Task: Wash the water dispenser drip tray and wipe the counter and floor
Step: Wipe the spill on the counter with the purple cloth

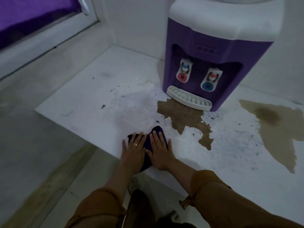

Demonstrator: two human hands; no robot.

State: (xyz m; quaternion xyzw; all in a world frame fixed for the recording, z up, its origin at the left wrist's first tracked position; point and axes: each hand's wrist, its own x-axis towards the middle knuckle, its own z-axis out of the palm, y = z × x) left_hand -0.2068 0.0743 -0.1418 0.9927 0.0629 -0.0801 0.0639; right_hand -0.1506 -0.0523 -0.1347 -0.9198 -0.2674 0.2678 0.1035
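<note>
A purple and white water dispenser [212, 51] stands at the back of a white counter [92, 96]. Its white drip tray [189, 99] sits slotted in at the dispenser's foot. A brown spill [182, 117] spreads on the counter from under the tray toward me. A dark purple cloth [156, 134] lies near the counter's front edge. My left hand [133, 150] and my right hand [159, 150] press flat on the cloth side by side, fingers spread. The cloth's front tip is about a hand's width from the spill.
A second, larger brown spill [279, 129] lies on the counter's right side. Dark specks and flaked patches dot the counter. The pale floor [41, 153] lies to the left and below. A window frame with a purple blind [32, 14] is at the top left.
</note>
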